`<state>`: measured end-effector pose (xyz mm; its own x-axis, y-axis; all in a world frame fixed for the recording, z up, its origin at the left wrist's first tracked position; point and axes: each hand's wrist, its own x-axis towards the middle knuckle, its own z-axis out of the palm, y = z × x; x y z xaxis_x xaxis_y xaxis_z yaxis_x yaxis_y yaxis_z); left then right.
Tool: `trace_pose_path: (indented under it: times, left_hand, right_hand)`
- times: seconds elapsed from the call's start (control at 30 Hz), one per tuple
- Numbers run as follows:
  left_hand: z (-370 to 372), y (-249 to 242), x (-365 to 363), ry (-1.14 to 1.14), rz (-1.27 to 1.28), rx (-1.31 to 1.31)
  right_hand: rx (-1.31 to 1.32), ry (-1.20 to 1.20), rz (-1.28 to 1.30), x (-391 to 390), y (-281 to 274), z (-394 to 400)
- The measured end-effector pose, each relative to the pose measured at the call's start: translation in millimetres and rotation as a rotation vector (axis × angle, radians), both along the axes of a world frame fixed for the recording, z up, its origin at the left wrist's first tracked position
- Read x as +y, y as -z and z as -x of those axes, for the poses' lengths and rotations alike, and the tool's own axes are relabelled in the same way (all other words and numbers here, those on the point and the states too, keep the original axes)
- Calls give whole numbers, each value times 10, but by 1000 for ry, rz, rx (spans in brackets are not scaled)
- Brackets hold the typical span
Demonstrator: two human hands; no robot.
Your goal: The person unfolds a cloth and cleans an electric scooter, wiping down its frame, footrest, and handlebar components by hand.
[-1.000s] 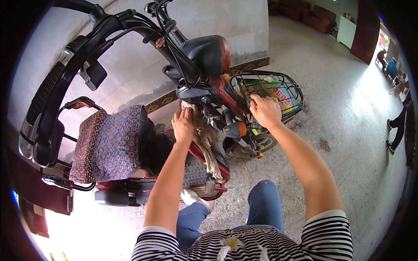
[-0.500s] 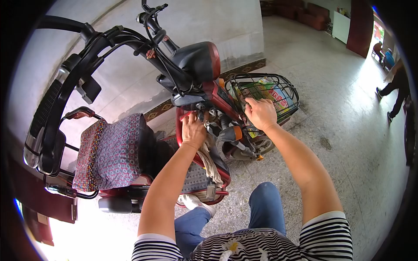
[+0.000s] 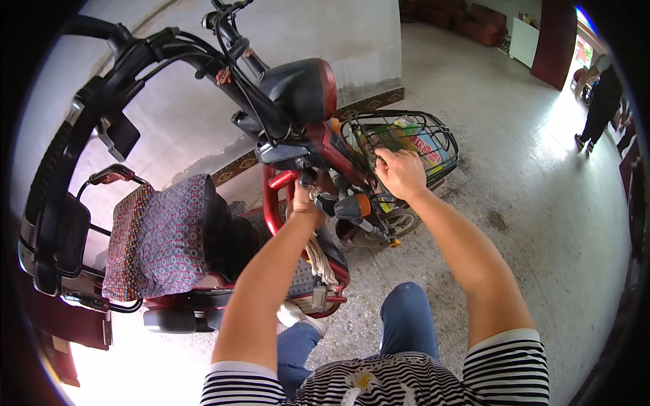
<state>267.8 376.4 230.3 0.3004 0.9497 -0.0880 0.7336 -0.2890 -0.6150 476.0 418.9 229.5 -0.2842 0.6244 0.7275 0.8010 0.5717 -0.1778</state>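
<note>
A red electric scooter-type vehicle (image 3: 318, 142) with black handlebars and a cushioned seat stands before me. My right hand (image 3: 403, 173) is closed on the near rim of the black wire basket (image 3: 443, 128) at its front. Inside the basket lies a colourful printed package (image 3: 423, 143). My left hand (image 3: 306, 205) reaches in beside the red tubular frame (image 3: 271, 203), near the keys (image 3: 313, 193). Its fingers are hidden behind the front parts. Below that hand hangs a bundle of pale cord or cloth (image 3: 321, 262). An orange indicator lamp (image 3: 363, 206) sits between my hands.
A patterned seat cover (image 3: 172, 233) drapes the seat at left. Behind the vehicle is a pale wall (image 3: 365, 47). Speckled stone floor (image 3: 487, 271) stretches to the right. People in dark clothes (image 3: 599, 101) are near the bright doorway, far right. A brown sofa (image 3: 479, 26) stands at the back.
My left hand has slid from the top of the red frame deeper in beside it, and its fingers have gone out of sight. My right hand stays on the basket. A person at right has moved.
</note>
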Motion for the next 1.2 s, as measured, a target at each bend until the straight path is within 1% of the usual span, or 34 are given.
trace_pose_path:
  times: [0.03,0.07,0.13,0.17,0.2,0.23,0.33,0.37,0.4,0.47,0.5,0.53,0.6,0.63,0.73,0.77,0.83,0.87,1.0,1.03,1.07,1.13,1.17,1.2]
  left_hand:
    - [207,190,96,63,-156,-103]
    - [544,498,246,109,-177,-211]
    - [350,-235,-53,-153,115,-110]
    - [452,-3,82,-165,127,-117]
    - [598,389,272,-6,-64,-173]
    - [680,628,365,156,-256,-223]
    - [303,514,393,99,-314,-272]
    - [217,501,417,38,-348,-354]
    - [173,485,397,34,-342,-361]
    - [96,435,366,-32,-233,-291]
    - [24,513,325,-80,-366,-238]
    - [-19,590,331,-80,-363,-240]
    - [-65,758,376,-200,-50,-337]
    - [-55,846,403,-195,-52,-338]
    - [53,1179,427,-75,-188,-628]
    - [118,1304,411,-79,-191,-630]
    - [302,1619,388,47,-289,-829]
    - [346,1668,347,113,-339,-925]
    - [327,1548,144,103,-297,-979]
    - [255,1330,-6,64,-297,-1176]
    - [214,1127,-119,63,-298,-1177]
    - [216,859,-254,-212,-48,-1246]
    - [342,1010,-131,20,-162,-1151]
    - [216,523,-200,-167,6,-1276]
  right_hand:
    - [4,7,57,-15,-13,7]
    - [-7,13,51,-39,-37,21]
    - [-29,21,7,-58,-30,64]
    - [-62,42,40,-64,-30,72]
    - [-69,34,48,-65,-43,75]
    - [-76,38,46,-69,-49,75]
    - [-67,34,26,-16,-4,64]
    - [-64,33,33,-23,-14,61]
    - [-64,28,42,-27,-15,64]
    - [-67,27,46,-13,-7,65]
    - [-60,25,42,-12,-13,65]
    - [-51,23,37,-10,-17,67]
    - [-58,29,41,-13,-19,66]
    - [-63,35,45,-16,-25,56]
    - [-57,39,73,-31,-32,52]
    - [-65,43,81,-29,-31,53]
    - [-67,44,59,-27,-18,61]
    - [-66,54,42,-28,-10,64]
    - [-71,63,31,-32,8,65]
    - [-73,66,35,-34,9,66]
    - [-76,68,38,-39,5,68]
    - [-75,67,25,-51,-10,81]
    - [-73,67,14,-50,-11,82]
    - [-75,67,17,-42,-6,74]
